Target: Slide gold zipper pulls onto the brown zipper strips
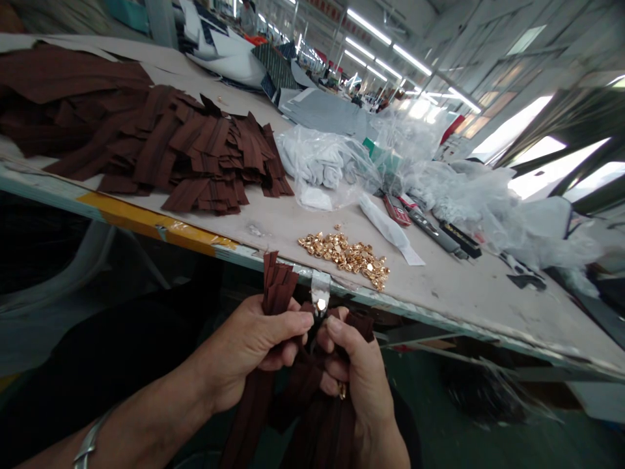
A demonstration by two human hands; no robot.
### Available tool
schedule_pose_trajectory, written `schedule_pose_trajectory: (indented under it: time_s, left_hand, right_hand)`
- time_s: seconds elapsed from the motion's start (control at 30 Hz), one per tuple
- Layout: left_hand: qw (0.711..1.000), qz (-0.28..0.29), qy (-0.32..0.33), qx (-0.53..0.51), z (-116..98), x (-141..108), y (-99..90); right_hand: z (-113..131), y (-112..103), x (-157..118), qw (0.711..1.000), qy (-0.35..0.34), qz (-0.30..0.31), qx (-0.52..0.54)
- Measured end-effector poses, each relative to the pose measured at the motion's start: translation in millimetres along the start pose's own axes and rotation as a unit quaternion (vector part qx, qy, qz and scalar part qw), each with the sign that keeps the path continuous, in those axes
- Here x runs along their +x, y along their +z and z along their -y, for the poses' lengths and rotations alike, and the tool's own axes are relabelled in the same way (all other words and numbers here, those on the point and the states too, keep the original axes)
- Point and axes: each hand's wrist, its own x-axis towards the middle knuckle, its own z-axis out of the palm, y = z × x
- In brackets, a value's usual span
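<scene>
My left hand (266, 335) is closed round a bundle of brown zipper tapes (279, 280), whose ends stick up above the fist. Pinched in my right hand (359, 358) are more brown zipper tapes (322, 426), which hang down below both hands. A small gold zipper slider (342, 390) shows under the right fingers. Just beyond the fingertips, a metal holder (320, 285) is fixed at the table edge, with a shiny gold piece (321, 304) at its lower end. Whether the tape touches that piece is hidden by my fingers.
On the table (273, 225) lies a heap of gold zipper sliders (349, 254). A large pile of brown zipper tapes (161, 140) covers the left side. Plastic bags (327, 159), a red-handled cutter (396, 210) and a black-and-grey tool (439, 231) lie further right.
</scene>
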Motion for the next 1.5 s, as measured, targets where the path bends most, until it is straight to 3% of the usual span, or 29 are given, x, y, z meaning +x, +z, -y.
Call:
schedule_pose_trajectory:
  time_s: [0.73, 0.93, 1.07, 1.2, 1.33, 1.4, 1.5]
  left_hand:
    - [0.999, -0.037, 0.013, 0.006, -1, 9, 7.2]
    - [0.998, -0.009, 0.053, 0.012, -1, 12, 6.0]
    - [0.993, -0.020, 0.088, 0.076, 2, 10, 2.7]
    - [0.983, -0.033, 0.110, 0.140, 5, 8, 2.4]
    - [0.989, -0.037, 0.092, 0.113, 6, 10, 4.2]
    - [0.991, -0.037, 0.092, 0.089, 5, 11, 4.7]
    - [0.991, -0.042, 0.103, 0.069, 3, 13, 5.2]
  right_hand:
    - [1, 6, 10, 1.000, 0.003, 0.013, -0.002]
    - [1, 1, 15, 0.998, -0.044, 0.019, -0.041]
    - [7, -5, 18, 0.987, -0.102, -0.005, -0.125]
    - [14, -7, 21, 0.953, -0.165, -0.042, -0.250]
    - [18, 2, 20, 0.913, -0.212, -0.046, -0.346]
    - [22, 10, 21, 0.866, -0.271, -0.077, -0.414]
    - [33, 21, 27, 0.748, -0.360, -0.151, -0.536]
